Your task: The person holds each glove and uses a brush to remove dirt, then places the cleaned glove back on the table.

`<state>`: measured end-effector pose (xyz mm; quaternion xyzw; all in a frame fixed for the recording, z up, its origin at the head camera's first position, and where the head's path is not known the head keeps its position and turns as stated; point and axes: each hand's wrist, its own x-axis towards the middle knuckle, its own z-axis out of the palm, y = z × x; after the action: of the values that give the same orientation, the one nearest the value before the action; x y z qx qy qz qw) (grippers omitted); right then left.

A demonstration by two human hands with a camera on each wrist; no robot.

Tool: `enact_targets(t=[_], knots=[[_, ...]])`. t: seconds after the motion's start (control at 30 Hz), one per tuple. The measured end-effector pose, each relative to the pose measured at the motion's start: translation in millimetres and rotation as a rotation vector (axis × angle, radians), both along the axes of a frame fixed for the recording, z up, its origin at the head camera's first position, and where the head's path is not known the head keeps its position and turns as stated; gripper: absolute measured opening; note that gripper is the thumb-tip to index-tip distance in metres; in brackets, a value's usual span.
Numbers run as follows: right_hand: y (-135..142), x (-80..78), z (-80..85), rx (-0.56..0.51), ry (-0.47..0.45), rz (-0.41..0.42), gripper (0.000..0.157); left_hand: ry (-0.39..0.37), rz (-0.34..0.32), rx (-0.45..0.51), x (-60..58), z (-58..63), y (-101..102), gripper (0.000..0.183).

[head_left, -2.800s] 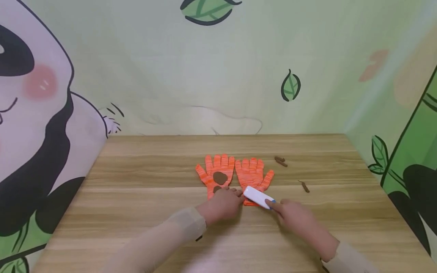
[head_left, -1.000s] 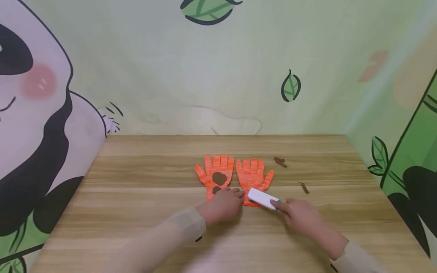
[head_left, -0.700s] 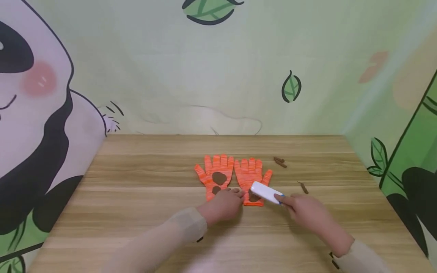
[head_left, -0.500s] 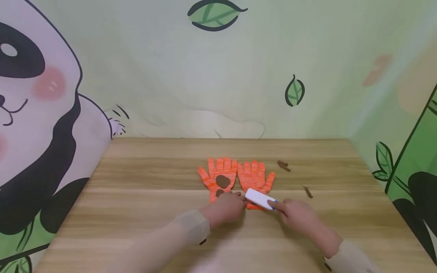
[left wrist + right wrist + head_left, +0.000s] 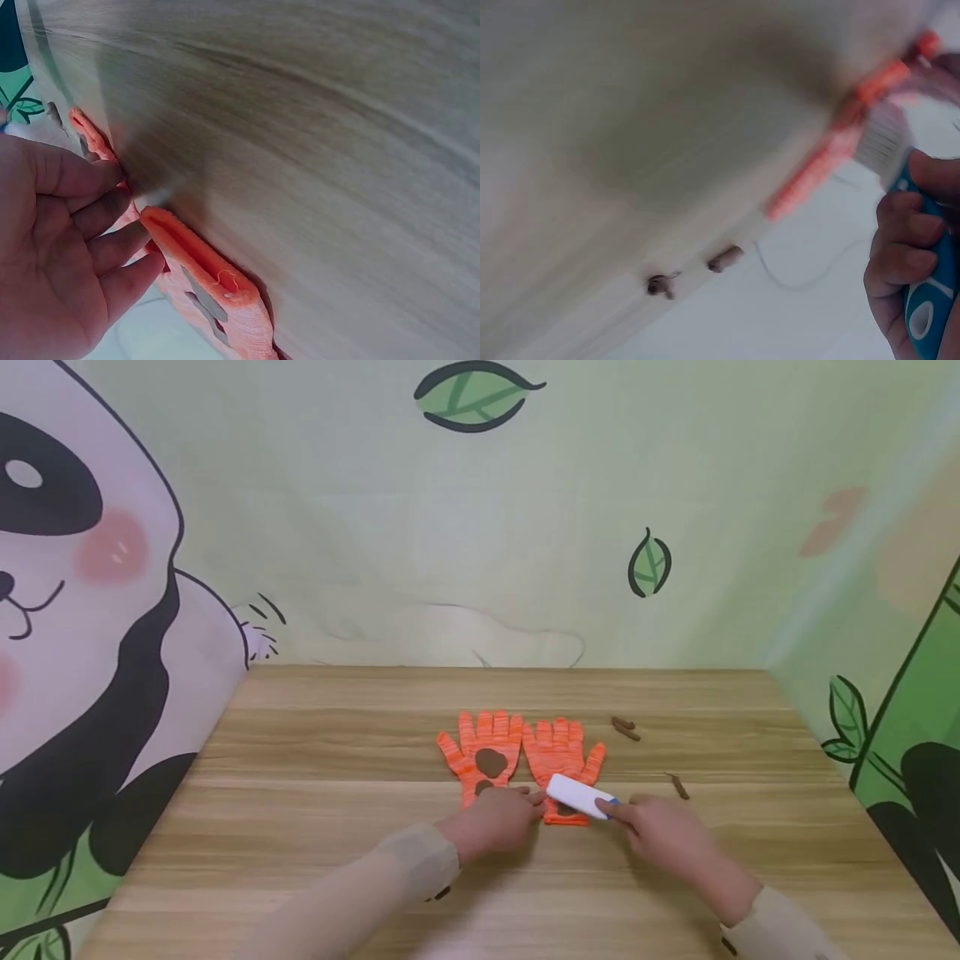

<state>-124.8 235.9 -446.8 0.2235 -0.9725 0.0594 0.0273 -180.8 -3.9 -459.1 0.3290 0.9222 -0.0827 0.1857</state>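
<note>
Two orange knit gloves lie flat side by side, fingers pointing away: the left glove (image 5: 483, 735) bears brown patches (image 5: 491, 763), the right glove (image 5: 553, 750) a brown patch near its cuff. My right hand (image 5: 667, 835) grips the blue handle (image 5: 932, 289) of a scrubbing brush (image 5: 576, 795). Its white head lies over the right glove's wrist part, bristles (image 5: 881, 142) facing the knit, partly covering the patch. My left hand (image 5: 501, 818), palm down, rests with loosely bent fingers where the two cuffs meet, hiding part of the left glove's cuff.
Small brown twisted pieces (image 5: 626, 728) lie on the wooden table (image 5: 337, 860) behind and right of the gloves, with another brown piece (image 5: 678, 786) nearer. A green wall (image 5: 337, 527) painted with a panda and leaves stands behind the table.
The brush has gone back and forth over the right glove's wrist part, now slightly right of half a second ago. My left hand stays in place; the head view has shifted a little.
</note>
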Motion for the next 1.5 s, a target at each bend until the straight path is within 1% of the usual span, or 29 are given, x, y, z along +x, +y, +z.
enact_targets(t=[0.13,0.2,0.3,0.4,0.5,0.57,0.7,0.83,0.97,1.03,1.1,1.17,1.3,1.37,1.5], knots=[[9.0,6.1,-5.1,0.056,0.049,0.027,0.035,-0.010,0.014,-0.032,-1.8,2.0,1.0,0.053],[16.1,10.2,-4.0,0.066,0.063,0.031,0.035,-0.002,0.014,-0.049,-2.4,3.0,1.1,0.053],[25.1,13.6,1.7,0.078,0.077,0.021,0.037,0.018,-0.006,-0.045,-2.5,3.0,2.0,0.051],[28.7,13.5,8.9,0.081,0.081,-0.002,0.037,0.053,-0.046,-0.042,-0.4,1.0,3.2,0.048],[24.3,10.5,13.6,0.071,0.081,-0.011,0.036,0.094,-0.069,-0.048,2.8,-1.1,3.8,0.046],[18.6,8.9,12.9,0.056,0.091,0.004,0.036,0.116,-0.076,-0.055,5.1,-2.4,5.1,0.047],[7.1,5.8,4.9,0.032,0.076,0.038,0.036,0.112,-0.057,-0.051,5.3,-3.9,8.3,0.048],[13.7,6.1,-4.7,-0.016,0.022,0.028,0.037,0.106,-0.047,-0.075,4.7,-3.8,9.7,0.047],[32.4,9.3,-2.9,-0.020,-0.004,-0.004,0.037,0.087,-0.031,-0.082,5.4,-0.6,8.3,0.046],[35.1,7.7,0.9,-0.040,-0.002,-0.014,0.036,0.088,-0.024,-0.081,5.1,-0.8,6.8,0.046],[31.6,3.4,3.7,-0.065,-0.001,-0.009,0.036,0.096,-0.026,-0.074,4.9,-1.7,5.5,0.046],[23.2,-1.8,3.6,-0.089,-0.001,0.014,0.036,0.106,-0.039,-0.070,5.1,-3.5,5.4,0.047],[10.0,-6.2,-4.4,-0.074,-0.030,0.066,0.037,0.096,-0.056,-0.044,6.4,-6.2,7.4,0.048],[11.5,-4.0,-8.4,-0.074,-0.039,0.060,0.037,0.086,-0.045,-0.045,6.7,-6.5,7.9,0.048],[27.7,4.5,-9.9,-0.085,-0.030,0.007,0.039,0.079,-0.015,-0.063,6.3,-5.3,6.4,0.048]])
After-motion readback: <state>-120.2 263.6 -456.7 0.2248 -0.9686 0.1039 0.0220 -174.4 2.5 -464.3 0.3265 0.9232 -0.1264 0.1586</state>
